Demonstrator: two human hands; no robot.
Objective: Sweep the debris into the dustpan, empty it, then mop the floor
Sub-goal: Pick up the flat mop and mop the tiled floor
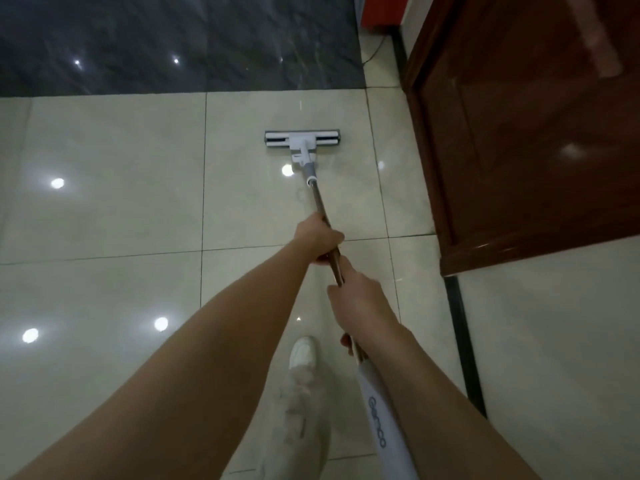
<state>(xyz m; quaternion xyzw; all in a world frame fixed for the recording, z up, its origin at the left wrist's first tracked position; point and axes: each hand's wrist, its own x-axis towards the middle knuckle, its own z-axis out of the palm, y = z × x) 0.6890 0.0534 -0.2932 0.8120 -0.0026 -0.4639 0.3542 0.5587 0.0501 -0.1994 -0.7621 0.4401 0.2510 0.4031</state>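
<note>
While its head lies flat on the shiny cream tile floor (104, 202), near the dark grey far edge, the white mop with a thin metal pole (302, 139) is squeezed by both hands. The left hand (317, 237) grips in front, the right hand (360, 306) behind. They hide bits of pole, and the white handle end is cut off below.

mop (302, 142) — white flat head down on cream tile floor (114, 202) | metal pole slanting back — white grip

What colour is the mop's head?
The mop head is white and grey, seen in the head view.
</note>
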